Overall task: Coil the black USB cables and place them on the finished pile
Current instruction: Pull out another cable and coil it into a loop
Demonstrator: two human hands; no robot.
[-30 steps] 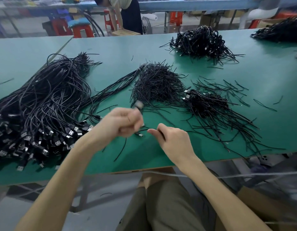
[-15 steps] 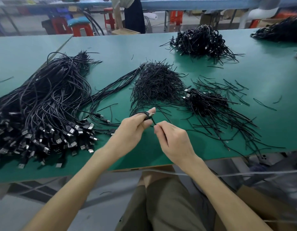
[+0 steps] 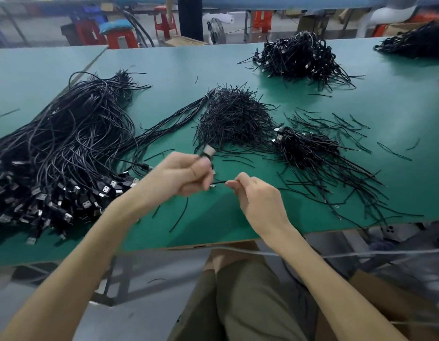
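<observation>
My left hand (image 3: 181, 175) grips a black USB cable (image 3: 208, 153) above the green table; its plug pokes out over my fingers. My right hand (image 3: 257, 198) pinches the thin end of that cable (image 3: 219, 183) just to the right. A big heap of loose black USB cables (image 3: 65, 148) lies at the left, plugs toward me. A small pile of coiled cables (image 3: 304, 148) sits to the right of my hands.
A mound of short black ties (image 3: 234, 119) lies straight ahead, with loose ties scattered to its right. More cable piles (image 3: 299, 57) sit at the far side of the table (image 3: 213, 230). Red stools (image 3: 120, 35) and a person stand beyond it.
My left hand has rolled its wrist and drawn back toward me, turning the cable so the plug points up. My right hand dropped slightly and now pinches the cable's free end.
</observation>
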